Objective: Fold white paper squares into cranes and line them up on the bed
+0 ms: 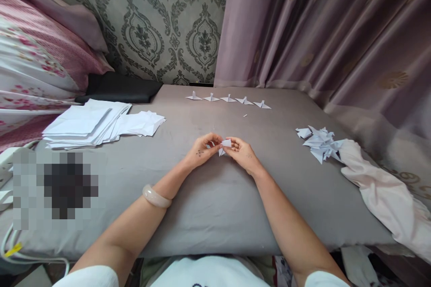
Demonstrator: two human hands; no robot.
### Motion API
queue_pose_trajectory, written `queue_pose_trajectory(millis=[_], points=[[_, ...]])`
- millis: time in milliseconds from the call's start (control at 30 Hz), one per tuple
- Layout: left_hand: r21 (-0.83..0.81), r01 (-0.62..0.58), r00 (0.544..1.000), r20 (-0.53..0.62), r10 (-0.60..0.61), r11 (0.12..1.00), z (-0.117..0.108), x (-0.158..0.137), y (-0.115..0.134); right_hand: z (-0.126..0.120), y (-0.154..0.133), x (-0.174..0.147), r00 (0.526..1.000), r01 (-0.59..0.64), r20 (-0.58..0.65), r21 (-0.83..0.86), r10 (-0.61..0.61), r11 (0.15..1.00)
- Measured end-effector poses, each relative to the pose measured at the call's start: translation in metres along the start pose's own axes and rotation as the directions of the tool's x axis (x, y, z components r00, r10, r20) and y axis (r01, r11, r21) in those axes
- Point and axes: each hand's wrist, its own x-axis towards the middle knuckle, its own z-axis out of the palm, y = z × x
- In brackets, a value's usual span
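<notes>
A small piece of folded white paper (226, 143) is held up just above the grey-covered table, between my two hands. My left hand (203, 150) pinches its left side with thumb and fingers. On the other side my right hand (244, 154) grips the paper's right part, fingers bent around it. Parts of the paper are hidden behind the fingertips. Beyond the hands, several folded paper cranes (228, 98) stand in a row near the table's far edge. A tiny white scrap (245, 115) lies in front of that row.
Stacks of white paper sheets (77, 121) and smaller paper pieces (141, 123) lie at the left. A pile of folded paper shapes (321, 142) sits at the right, against a pale cloth (380, 188). White cables (37, 258) run along the left front edge.
</notes>
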Motion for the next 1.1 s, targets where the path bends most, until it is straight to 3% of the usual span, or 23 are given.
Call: queue_pose_trajectory(millis=[133,233,400,500,633,767,867,933,1000,1100], points=[[-0.012,0.017,0.999,-0.040,-0.017,1.000,0.001,-0.001,0.001,0.001,-0.013,-0.005,0.999,0.004,0.048,0.072,-0.007,0.997],[-0.092,0.102,0.990,-0.084,-0.110,0.991,0.000,0.000,0.002,0.002,-0.016,-0.005,0.997,-0.082,0.027,0.227,0.078,0.971],[-0.302,0.273,0.961,0.048,-0.271,0.913,0.003,-0.002,0.009,0.006,-0.017,-0.006,0.974,-0.221,0.070,0.494,0.215,0.841],[-0.411,0.257,0.962,0.025,-0.271,0.875,0.005,-0.002,0.011,0.011,-0.017,-0.007,0.962,-0.265,0.090,0.545,0.259,0.795],[-0.427,0.210,0.957,-0.094,-0.274,0.880,0.006,-0.001,0.009,0.016,-0.016,-0.009,0.971,-0.234,0.063,0.439,0.230,0.867],[-0.249,0.176,0.958,-0.180,-0.224,0.952,0.005,-0.002,0.007,0.012,-0.016,-0.008,0.991,0.057,-0.130,0.090,-0.045,0.994],[-0.048,0.138,0.972,-0.185,-0.144,0.989,0.003,-0.003,0.010,0.007,-0.017,-0.008,0.953,0.231,-0.144,-0.224,-0.266,0.947],[0.027,0.106,0.981,-0.163,-0.100,0.994,0.002,-0.004,0.012,0.005,-0.017,-0.007,0.936,0.283,-0.107,-0.335,-0.335,0.899],[0.035,0.076,0.990,-0.123,-0.072,0.996,0.001,-0.003,0.013,0.005,-0.017,-0.007,0.944,0.274,-0.099,-0.306,-0.316,0.912],[0.005,0.061,0.994,-0.087,-0.060,0.998,-0.001,-0.002,0.008,0.007,-0.014,-0.006,0.971,0.190,-0.127,-0.092,-0.201,0.977]])
